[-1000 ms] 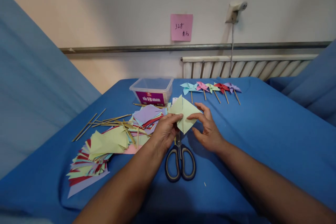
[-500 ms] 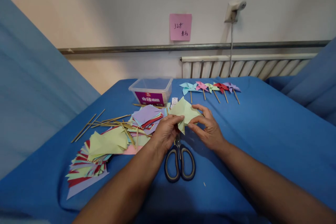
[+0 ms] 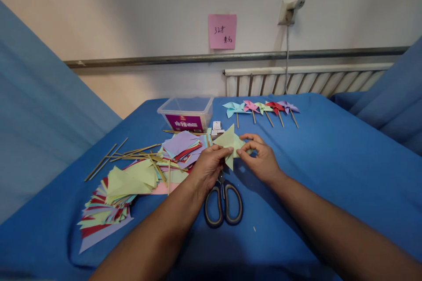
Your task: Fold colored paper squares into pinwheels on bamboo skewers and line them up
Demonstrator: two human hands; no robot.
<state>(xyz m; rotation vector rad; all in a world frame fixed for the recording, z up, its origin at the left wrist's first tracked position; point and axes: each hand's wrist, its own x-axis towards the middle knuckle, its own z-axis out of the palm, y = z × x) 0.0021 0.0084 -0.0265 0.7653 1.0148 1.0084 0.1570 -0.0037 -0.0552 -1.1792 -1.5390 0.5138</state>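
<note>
We pinch a folded light-green paper (image 3: pixel 230 142) between both hands, just above the scissors (image 3: pixel 223 202).

Taking the scissors as our landmark on the blue cloth (image 3: pixel 329 162): our left hand (image 3: pixel 208 167) hovers over their blades, thumb and fingertips closed on the paper's left edge, while our right hand (image 3: pixel 260 160) sits up and to the right of them, thumb and forefinger nipping the paper's right corner. The paper is held between the two hands, raised off the cloth, one point up and another hanging down toward the scissor blades. Left of the scissors lie coloured paper squares (image 3: pixel 112 197) and wooden sticks (image 3: pixel 138 153); beyond them stand a clear plastic box (image 3: pixel 186 112) and a row of finished pinwheels (image 3: pixel 260 109).
</note>
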